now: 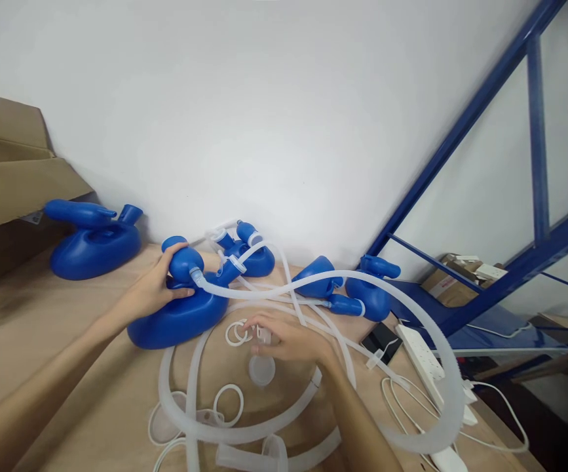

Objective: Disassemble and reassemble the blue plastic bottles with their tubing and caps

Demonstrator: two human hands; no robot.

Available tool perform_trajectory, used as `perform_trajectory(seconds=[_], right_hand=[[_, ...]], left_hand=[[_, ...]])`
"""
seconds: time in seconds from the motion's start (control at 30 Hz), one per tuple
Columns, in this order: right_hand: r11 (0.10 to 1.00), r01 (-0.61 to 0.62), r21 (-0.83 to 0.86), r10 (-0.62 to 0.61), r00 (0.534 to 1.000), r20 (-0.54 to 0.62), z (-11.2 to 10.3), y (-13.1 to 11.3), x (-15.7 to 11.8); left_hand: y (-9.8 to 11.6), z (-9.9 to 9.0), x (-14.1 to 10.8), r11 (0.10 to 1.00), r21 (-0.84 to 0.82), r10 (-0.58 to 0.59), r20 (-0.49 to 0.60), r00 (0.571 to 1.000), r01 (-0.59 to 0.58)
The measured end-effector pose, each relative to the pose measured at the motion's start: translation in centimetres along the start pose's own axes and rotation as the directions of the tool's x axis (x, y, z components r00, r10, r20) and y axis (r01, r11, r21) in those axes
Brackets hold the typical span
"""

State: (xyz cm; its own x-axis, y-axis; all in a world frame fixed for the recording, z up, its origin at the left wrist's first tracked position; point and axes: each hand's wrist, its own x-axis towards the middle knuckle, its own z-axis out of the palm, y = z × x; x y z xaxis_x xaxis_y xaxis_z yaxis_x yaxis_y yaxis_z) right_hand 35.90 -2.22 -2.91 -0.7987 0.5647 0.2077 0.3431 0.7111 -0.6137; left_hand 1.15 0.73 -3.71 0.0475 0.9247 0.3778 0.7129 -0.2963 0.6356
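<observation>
My left hand (158,285) wraps round a blue bulb-shaped part (185,263) that sits at the top of a blue bottle (180,319). A long translucent corrugated hose (362,278) runs from that part in a wide loop to the right and back over the table. Low over the table's middle, my right hand (284,337) has its fingers bent round a small clear plastic piece (264,335). White rings (236,333) lie beside its fingertips, and a round translucent cap (262,371) is just below. Another white ring (229,404) rests nearer to me.
A blue bottle (94,252) stands at the left by a cardboard box (13,167). More blue bottles (369,295) and funnel-like parts (315,276) stand along the wall. At the right are a phone (380,341), a power strip (421,357), cables and a blue metal rack (536,137).
</observation>
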Motion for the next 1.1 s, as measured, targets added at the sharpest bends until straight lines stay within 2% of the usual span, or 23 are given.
perform_trajectory(seconds=[0.03,0.1,0.17,0.23,0.33,0.4,0.47,0.53,0.63,0.77,0.83,0.93,1.0,1.1], right_hand=[[0.999,0.021,0.040,-0.022,0.999,0.037,-0.6,-1.4,-0.5],[0.990,0.058,0.126,-0.057,0.998,-0.008,-1.8,-4.1,-1.4],[0.969,0.064,0.239,-0.024,0.986,-0.166,-2.8,-6.0,-1.5],[0.930,0.055,0.363,0.063,0.950,-0.305,-3.7,-6.8,-0.4],[0.862,0.056,0.504,0.168,0.906,-0.388,-4.8,-6.2,3.8],[0.824,0.053,0.564,0.209,0.897,-0.389,-5.4,-5.0,7.7],[0.869,-0.017,0.494,0.255,0.871,-0.419,-5.7,-4.0,11.4],[0.933,-0.086,0.349,0.248,0.858,-0.450,-5.8,-3.5,14.2],[0.979,-0.078,0.188,0.147,0.909,-0.390,-5.4,-3.9,16.3],[0.990,-0.040,0.137,0.067,0.977,-0.201,-5.1,-5.4,16.1],[0.995,-0.070,0.077,0.076,0.994,-0.074,-5.4,-5.9,15.8],[0.990,-0.133,-0.038,0.136,0.985,0.105,-5.7,-6.0,15.4],[0.985,-0.168,-0.048,0.172,0.980,0.102,-5.5,-5.7,15.2],[0.979,-0.201,0.032,0.200,0.978,0.052,-4.5,-5.3,14.9]], left_hand=[[0.2,0.0,-0.1,1.000,0.007,0.020,0.022,1.000,-0.020],[0.6,0.0,-0.3,0.997,0.034,0.070,0.058,0.996,-0.072],[0.7,0.0,-0.4,0.989,0.048,0.135,0.099,0.986,-0.140],[0.7,0.0,-0.4,0.977,0.052,0.197,0.126,0.972,-0.205],[0.4,0.1,-0.3,0.953,0.092,0.277,0.110,0.954,-0.288],[0.3,0.2,-0.4,0.927,0.174,0.317,0.111,0.942,-0.333],[0.7,0.3,-0.5,0.884,0.313,0.312,0.155,0.937,-0.346],[1.3,0.4,-0.8,0.813,0.467,0.292,0.188,0.938,-0.347],[2.4,0.5,-1.5,0.693,0.615,0.349,0.171,0.921,-0.377],[2.8,1.3,-2.1,0.624,0.631,0.481,0.156,0.863,-0.461],[2.7,2.0,-2.2,0.583,0.624,0.554,0.163,0.817,-0.520],[2.8,3.0,-2.4,0.503,0.633,0.640,0.185,0.746,-0.589],[3.0,3.4,-2.5,0.478,0.644,0.645,0.204,0.736,-0.598],[3.3,4.0,-2.7,0.482,0.644,0.627,0.221,0.747,-0.594]])
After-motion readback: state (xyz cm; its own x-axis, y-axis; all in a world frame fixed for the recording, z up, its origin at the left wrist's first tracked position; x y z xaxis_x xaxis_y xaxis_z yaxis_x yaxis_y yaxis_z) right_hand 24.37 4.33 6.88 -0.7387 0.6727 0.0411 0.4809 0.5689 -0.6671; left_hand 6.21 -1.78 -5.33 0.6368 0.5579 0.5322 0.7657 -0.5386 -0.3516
